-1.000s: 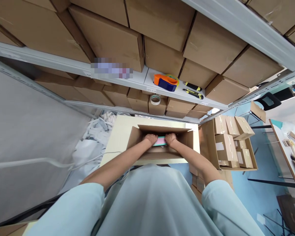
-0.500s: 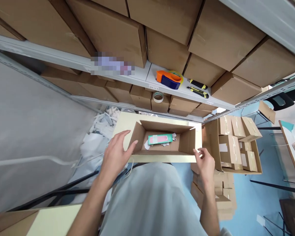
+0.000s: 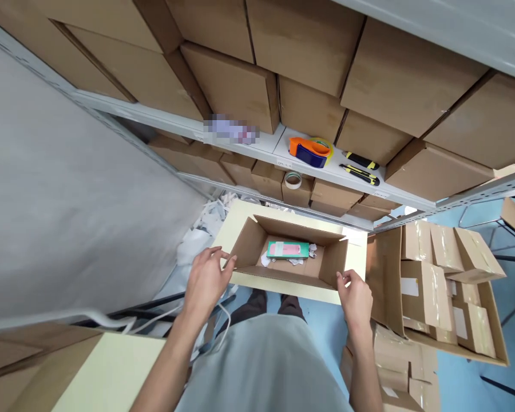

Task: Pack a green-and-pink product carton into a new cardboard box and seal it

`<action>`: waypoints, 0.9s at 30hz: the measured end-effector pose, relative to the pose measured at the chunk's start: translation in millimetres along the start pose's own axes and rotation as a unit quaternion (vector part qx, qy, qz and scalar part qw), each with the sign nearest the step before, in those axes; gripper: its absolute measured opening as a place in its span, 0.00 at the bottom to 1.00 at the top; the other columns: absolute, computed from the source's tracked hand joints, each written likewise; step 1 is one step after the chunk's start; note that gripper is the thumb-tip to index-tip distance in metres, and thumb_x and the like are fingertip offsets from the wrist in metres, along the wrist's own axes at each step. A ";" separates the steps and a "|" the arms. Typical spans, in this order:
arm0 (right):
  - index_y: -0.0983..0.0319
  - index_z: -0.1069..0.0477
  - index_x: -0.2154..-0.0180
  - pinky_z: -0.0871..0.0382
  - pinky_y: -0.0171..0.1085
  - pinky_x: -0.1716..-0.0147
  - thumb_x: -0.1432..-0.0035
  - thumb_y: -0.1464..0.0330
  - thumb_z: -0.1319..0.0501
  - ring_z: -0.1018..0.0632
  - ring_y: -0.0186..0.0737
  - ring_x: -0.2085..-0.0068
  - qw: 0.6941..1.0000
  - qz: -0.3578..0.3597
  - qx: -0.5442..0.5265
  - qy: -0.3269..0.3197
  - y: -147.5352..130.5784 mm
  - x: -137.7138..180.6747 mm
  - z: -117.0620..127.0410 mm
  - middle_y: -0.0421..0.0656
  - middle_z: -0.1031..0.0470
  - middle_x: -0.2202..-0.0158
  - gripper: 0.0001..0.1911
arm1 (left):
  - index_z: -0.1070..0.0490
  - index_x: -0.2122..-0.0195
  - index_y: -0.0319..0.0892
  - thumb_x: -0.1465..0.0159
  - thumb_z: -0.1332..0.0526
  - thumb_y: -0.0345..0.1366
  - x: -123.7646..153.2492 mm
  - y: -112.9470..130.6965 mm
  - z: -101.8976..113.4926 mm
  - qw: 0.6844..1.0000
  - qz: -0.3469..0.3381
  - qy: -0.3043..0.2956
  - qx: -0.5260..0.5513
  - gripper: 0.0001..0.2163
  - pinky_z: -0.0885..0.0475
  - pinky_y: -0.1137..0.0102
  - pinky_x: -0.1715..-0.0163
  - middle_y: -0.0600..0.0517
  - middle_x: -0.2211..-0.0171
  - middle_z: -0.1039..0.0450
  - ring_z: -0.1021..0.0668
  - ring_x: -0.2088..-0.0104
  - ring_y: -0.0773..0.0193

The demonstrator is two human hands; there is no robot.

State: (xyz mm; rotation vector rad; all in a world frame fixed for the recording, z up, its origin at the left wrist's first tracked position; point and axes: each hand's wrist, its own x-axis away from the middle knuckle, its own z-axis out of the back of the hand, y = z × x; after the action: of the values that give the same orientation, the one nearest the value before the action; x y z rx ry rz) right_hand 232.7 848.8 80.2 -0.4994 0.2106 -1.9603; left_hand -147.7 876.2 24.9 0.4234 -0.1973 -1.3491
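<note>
An open cardboard box (image 3: 302,276) stands on a pale yellow tabletop. On its floor lies a green-and-pink product box (image 3: 287,250), with crumpled white paper (image 3: 312,250) around it. At the box's left end is my left hand (image 3: 206,281), thumb and fingers drawn together at the near corner of the wall. My right hand (image 3: 355,296) pinches the near right corner of the same box between thumb and fingertips.
Shelves ahead hold many cartons (image 3: 309,103), an orange-and-blue tape dispenser (image 3: 309,151), box cutters (image 3: 360,167) and a tape roll (image 3: 293,179). To the right, a large carton (image 3: 384,280) contains several taped boxes. A wall (image 3: 86,189) rises at left.
My left hand's spread fingers have closed in at the box's left corner. My right hand stays at the right corner. The camera view has shifted, and the box appears turned slightly.
</note>
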 end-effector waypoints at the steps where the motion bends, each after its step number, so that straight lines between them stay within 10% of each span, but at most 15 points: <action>1: 0.57 0.26 0.65 0.48 0.37 0.68 0.26 0.60 0.37 0.20 0.43 0.66 1.000 0.005 0.008 -0.008 0.8 -0.7 -0.1 0.42 0.16 0.65 0.13 | 0.22 0.61 0.44 0.30 0.43 0.48 3.4 0.1 0.3 1.000 0.002 0.003 0.000 0.15 0.25 0.48 0.37 0.35 0.47 0.18 0.18 0.44 0.39; 13: 0.56 0.33 0.69 0.48 0.36 0.70 0.28 0.62 0.41 0.24 0.42 0.72 0.992 0.096 -0.005 0.079 6.8 87.9 -4.5 0.41 0.21 0.72 0.14 | 0.21 0.67 0.46 0.30 0.42 0.42 95.3 -24.6 44.5 0.995 -0.023 0.096 0.021 0.13 0.26 0.44 0.37 0.39 0.43 0.19 0.25 0.34 0.34; 27: 0.54 0.36 0.71 0.42 0.38 0.69 0.31 0.48 0.46 0.28 0.43 0.75 0.899 0.436 0.004 -0.040 -98.3 265.0 -104.1 0.41 0.25 0.76 0.22 | 0.22 0.67 0.46 0.28 0.42 0.38 423.5 -191.6 145.4 0.931 0.250 0.267 0.001 0.12 0.31 0.44 0.28 0.42 0.41 0.19 0.29 0.29 0.38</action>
State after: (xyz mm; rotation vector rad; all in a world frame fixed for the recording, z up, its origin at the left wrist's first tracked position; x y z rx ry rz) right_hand 11.0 645.1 88.7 -0.3818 0.3093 -1.0573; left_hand -282.6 408.3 35.4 0.6748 0.1440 -0.6976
